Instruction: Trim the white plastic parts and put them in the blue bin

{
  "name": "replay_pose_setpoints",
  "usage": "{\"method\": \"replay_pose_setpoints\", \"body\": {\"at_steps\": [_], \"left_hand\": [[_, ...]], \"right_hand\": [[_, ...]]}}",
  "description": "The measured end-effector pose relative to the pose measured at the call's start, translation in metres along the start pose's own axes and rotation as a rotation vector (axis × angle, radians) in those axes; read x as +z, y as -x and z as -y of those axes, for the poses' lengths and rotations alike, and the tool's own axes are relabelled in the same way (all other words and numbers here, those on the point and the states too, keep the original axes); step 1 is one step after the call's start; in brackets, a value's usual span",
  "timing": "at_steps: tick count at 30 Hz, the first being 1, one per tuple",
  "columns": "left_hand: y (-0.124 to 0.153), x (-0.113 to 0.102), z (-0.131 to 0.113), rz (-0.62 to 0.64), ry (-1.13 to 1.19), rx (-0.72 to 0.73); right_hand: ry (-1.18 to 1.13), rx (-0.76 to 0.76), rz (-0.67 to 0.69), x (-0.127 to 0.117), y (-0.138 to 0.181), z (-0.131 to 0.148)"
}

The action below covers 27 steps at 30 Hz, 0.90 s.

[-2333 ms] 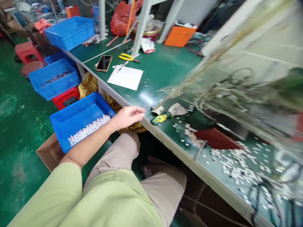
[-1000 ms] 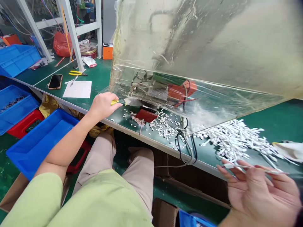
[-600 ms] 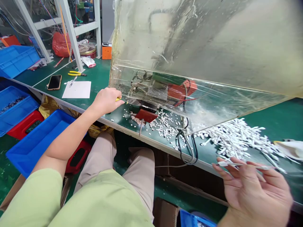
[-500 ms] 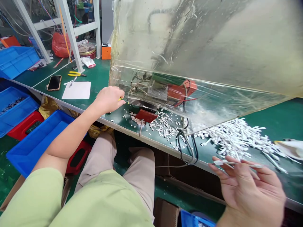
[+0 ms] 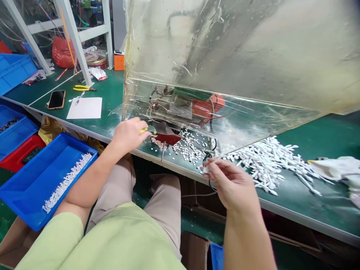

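Head view: the left hand (image 5: 128, 135) has its fingers clamped on a scraper (image 5: 144, 130) near the red plate (image 5: 169, 140), at ten o'clock from the right hand (image 5: 232, 183), whose fingers pinch a white piece (image 5: 206, 170), probably best held level and steady.

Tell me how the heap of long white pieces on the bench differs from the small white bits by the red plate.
The heap has long, slim pieces; the small bits are short chips. The heap is piled thickly; the small bits lie scattered. The heap lies mostly right of the right hand, the small bits mostly left of it. Both are whitish, on the green bench.
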<state>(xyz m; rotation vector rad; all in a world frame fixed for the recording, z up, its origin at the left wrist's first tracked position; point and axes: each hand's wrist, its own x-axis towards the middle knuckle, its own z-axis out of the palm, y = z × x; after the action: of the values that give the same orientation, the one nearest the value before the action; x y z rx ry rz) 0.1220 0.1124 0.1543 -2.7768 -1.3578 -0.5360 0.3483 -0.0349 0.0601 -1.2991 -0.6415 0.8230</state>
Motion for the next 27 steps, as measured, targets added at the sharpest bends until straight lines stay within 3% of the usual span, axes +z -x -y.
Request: {"method": "replay_pose_setpoints", "body": {"at_steps": [5,11,19,27], "left_hand": [[0.026,-0.019,0.028,-0.051,-0.148,-0.215],[0.038,0.0,0.036,-0.041,-0.108,-0.261],[0.04,0.023,0.047,-0.074,-0.036,-0.276],[0.041,0.032,0.054,-0.105,0.015,-0.282]], "right_hand": [[-0.038,0.143,0.127,0.034,-0.026,-0.01],[-0.079,0.197,0.168,0.074,-0.049,-0.017],[-0.231,0.326,0.077,0.094,-0.061,-0.026],[-0.306,0.499,-0.079,0.107,-0.064,-0.019]]}}
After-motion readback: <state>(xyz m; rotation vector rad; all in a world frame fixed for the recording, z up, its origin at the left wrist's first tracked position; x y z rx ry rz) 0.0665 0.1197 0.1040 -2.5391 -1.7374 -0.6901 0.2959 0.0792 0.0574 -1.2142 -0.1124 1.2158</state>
